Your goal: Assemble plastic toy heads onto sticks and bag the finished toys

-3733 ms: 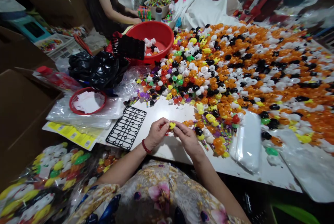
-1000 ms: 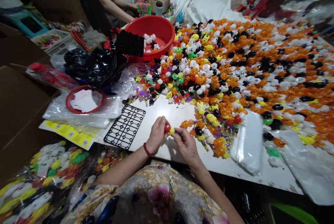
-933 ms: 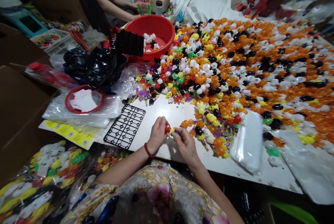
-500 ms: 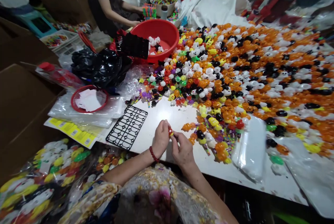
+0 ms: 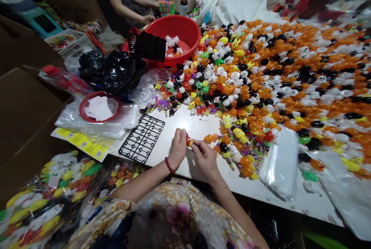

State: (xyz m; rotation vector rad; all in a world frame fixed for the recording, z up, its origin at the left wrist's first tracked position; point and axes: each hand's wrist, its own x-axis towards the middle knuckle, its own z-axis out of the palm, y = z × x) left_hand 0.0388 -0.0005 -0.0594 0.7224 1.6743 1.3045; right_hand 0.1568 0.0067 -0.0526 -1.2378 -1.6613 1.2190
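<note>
Red-and-yellow toy (image 5: 189,140) is above the counter (image 5: 199,125) near its front edge, pinched from either side by left hand (image 5: 177,150) and right hand (image 5: 206,161), presumably because so small a piece needs steadying.

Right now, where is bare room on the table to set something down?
Bare tabletop shows between the black grid, toy heap and left hand; a narrower front strip lies between the right hand and clear bags. The toy heap crowds the right.

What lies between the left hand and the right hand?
In the head view, a small red-and-yellow toy, held by the left hand and right hand.
</note>
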